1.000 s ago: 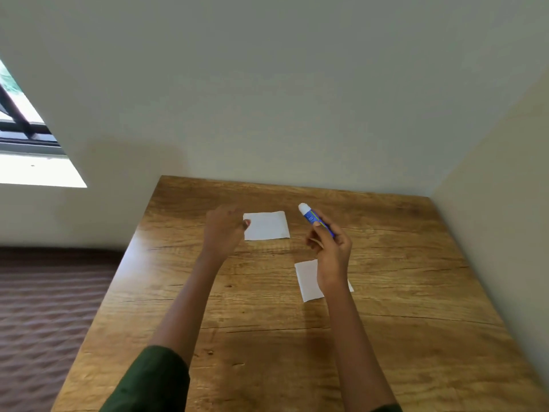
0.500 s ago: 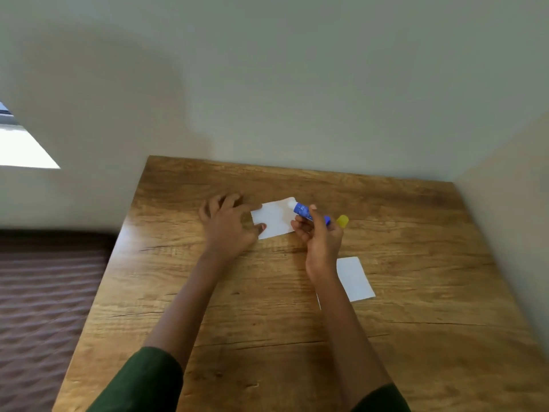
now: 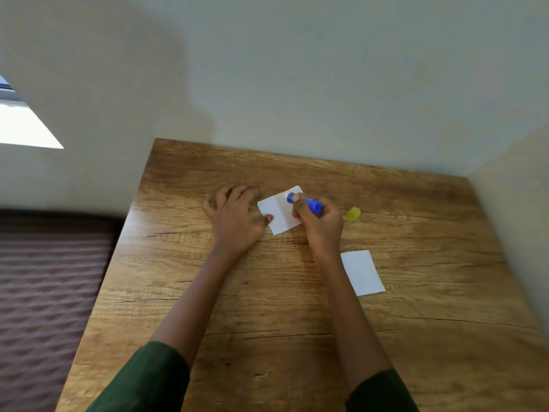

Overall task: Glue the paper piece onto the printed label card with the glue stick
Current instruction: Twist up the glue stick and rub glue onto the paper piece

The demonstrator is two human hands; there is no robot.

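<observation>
A white paper lies on the wooden table, slightly turned. My left hand rests flat beside it, thumb pressing its left edge. My right hand grips a blue glue stick, whose tip points left and down onto the paper's upper part. A second white paper lies flat to the right of my right forearm, untouched. Whether either sheet carries print cannot be told. The glue stick's yellow cap sits on the table just right of my right hand.
The table stands in a corner, with a wall behind it and another wall on the right. Left of the table's edge is brown ribbed flooring. A bright window patch shows at the far left.
My right hand swung the glue stick down onto the far paper, tip now touching it. My left hand spread flat and pins the paper, which has turned slightly. The yellow cap has come into sight.
</observation>
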